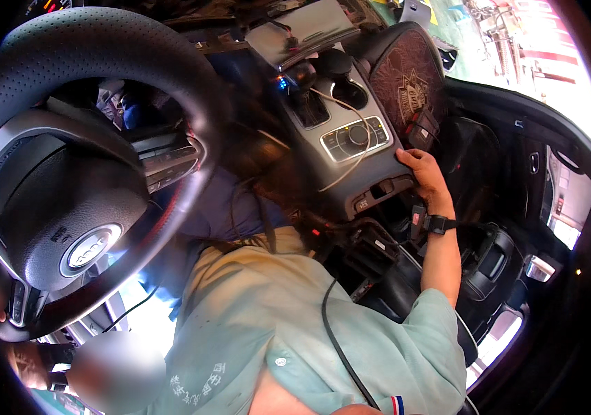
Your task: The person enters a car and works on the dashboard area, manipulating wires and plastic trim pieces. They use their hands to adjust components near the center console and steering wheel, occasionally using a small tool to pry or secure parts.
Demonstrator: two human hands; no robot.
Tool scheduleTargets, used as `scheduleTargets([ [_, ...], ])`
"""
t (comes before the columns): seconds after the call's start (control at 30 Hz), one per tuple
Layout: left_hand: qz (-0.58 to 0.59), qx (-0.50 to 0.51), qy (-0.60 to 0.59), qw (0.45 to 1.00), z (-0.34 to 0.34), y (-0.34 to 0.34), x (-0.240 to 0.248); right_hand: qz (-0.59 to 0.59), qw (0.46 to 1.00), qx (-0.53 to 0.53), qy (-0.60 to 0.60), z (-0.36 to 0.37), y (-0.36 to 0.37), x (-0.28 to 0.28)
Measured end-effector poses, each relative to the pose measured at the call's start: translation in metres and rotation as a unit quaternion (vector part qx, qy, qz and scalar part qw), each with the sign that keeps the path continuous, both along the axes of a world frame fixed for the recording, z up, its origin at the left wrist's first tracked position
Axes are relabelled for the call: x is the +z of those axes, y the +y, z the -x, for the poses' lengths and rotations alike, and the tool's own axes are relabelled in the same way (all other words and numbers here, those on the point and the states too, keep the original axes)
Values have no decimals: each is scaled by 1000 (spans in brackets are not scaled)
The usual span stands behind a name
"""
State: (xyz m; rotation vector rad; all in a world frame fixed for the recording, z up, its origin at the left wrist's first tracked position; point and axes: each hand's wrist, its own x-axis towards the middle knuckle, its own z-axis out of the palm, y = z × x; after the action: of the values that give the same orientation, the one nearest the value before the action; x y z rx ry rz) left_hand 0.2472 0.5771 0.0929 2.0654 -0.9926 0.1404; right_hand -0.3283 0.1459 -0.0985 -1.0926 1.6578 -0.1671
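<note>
Console (378,171) sits right of the steering wheel (202,104); right hand (428,174) on its right edge near the lower corner, fingers partly hidden, gripping or just resting, can't tell; left hand I can't make out, state unclear. Watching remotely, I'd flag the pale cable (368,138) running past the knob (358,133) toward the lower left edge: a sideways shove could snag it

Matt plastic console (371,171), dimpled wheel rim (88,41)
</note>
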Motion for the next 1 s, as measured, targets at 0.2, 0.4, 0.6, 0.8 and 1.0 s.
scheduleTargets([
  [0.2, -11, -2, -4, 1000, 0, 0, 7, -25, 999, 26, -10, -10, -16, 23],
  [0.4, -16, -4, -4, 1000, -1, -3, 11, -56, 995, -49, -69, 12, -8, 0],
  [0.6, -22, -12, -17, 1000, 1, -8, 16, -83, 938, -215, -260, 32, 34, -26],
  [0.8, -15, -12, -26, 999, -5, 1, 19, -114, 907, -279, -296, 13, 62, -10],
  [1.0, -14, -19, -39, 999, -2, 1, 23, -103, 869, -323, -362, 5, 71, -33],
])
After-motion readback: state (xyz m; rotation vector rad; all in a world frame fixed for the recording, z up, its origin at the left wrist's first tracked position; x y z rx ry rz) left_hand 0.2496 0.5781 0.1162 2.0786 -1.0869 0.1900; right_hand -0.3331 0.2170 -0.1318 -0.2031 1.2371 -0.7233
